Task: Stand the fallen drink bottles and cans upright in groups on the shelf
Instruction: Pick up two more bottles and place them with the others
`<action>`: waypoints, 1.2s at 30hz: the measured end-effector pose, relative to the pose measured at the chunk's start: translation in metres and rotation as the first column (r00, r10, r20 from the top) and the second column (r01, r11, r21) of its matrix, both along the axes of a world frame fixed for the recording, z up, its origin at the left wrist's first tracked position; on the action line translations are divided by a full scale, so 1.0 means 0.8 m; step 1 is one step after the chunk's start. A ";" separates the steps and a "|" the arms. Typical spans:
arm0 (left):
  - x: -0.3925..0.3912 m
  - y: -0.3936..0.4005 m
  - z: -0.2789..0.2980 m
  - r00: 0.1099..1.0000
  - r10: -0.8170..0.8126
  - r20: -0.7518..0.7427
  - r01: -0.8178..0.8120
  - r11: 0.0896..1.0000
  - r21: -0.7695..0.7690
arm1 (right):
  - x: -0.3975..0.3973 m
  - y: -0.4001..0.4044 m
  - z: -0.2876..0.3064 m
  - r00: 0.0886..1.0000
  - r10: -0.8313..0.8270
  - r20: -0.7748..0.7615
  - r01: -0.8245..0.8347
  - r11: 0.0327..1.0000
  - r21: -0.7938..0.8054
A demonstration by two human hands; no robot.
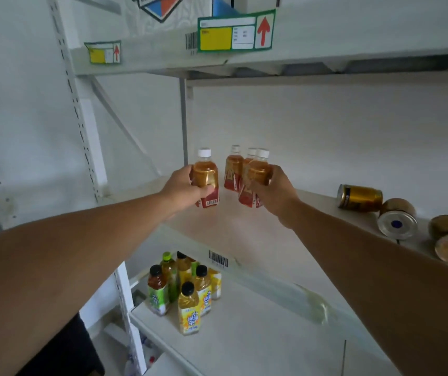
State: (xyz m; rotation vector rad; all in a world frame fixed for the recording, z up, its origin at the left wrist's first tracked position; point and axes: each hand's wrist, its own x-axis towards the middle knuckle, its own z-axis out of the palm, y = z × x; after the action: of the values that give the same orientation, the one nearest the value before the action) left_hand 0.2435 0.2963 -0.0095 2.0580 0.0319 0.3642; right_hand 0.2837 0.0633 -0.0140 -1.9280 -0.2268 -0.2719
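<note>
Single head-worn wide-angle view, looking forward and slightly down along both outstretched forearms into the white metal shelf unit (244,234). Close range: the middle board fills the centre, the underside of the upper board crosses the top, the lower board sits below. Straight edges bow toward the frame borders. No second view.

On the white middle shelf (244,229), the left hand (182,187) grips an upright amber tea bottle with a white cap and red label (206,177). Just right of it, the right hand (277,194) holds a matching bottle (258,172), close in front of two more upright ones (234,169). Well to the right of these, gold cans (359,198) lie on their sides. Below that shelf, yellow- and green-labelled bottles with dark caps (188,308) stand grouped.
</note>
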 end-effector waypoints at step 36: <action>0.161 0.004 -0.041 0.960 -0.279 0.014 0.272 0.945 0.183 | 0.090 0.050 -0.055 0.987 -0.158 -0.011 0.146 0.939 -0.310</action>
State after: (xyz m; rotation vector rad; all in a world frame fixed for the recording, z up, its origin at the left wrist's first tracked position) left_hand 0.3720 0.2995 -0.0426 2.1953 -0.3212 0.2399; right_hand 0.3557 0.1034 -0.0581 -2.2644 -0.0994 -0.3186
